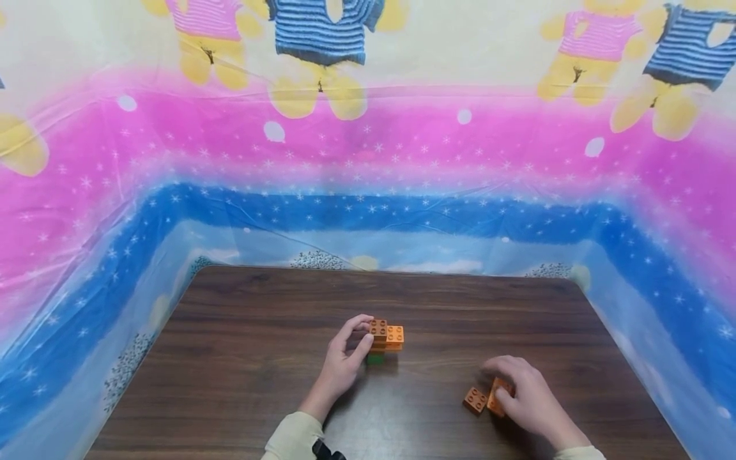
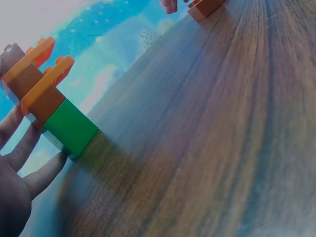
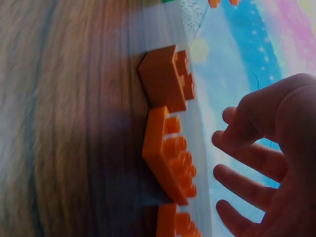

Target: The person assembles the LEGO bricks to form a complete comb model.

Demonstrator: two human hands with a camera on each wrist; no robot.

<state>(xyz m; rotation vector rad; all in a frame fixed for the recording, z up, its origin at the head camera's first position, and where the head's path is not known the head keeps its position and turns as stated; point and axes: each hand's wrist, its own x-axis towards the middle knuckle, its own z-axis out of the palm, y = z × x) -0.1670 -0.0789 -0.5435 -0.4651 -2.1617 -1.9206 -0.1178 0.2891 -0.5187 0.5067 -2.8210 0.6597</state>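
Near the middle of the dark wooden table [image 1: 264, 358] stands a small brick stack [image 1: 384, 340]: two orange bricks stepped on a green brick [image 2: 71, 129]. My left hand [image 1: 365, 337] grips this stack from the left, with a finger on the top orange brick and the thumb lower down. In the left wrist view its fingers [image 2: 42, 175] touch the green brick's base. My right hand [image 1: 505, 383] hovers over loose orange bricks [image 1: 476, 400] at the front right. In the right wrist view its fingers [image 3: 247, 153] are spread and loosely bent, apart from an orange brick [image 3: 168, 153].
A plastic sheet [image 1: 368, 160] printed with bears, pink and blue bands, walls in the table on the far, left and right sides. Three loose orange bricks [image 3: 165, 76] lie in a row under the right hand.
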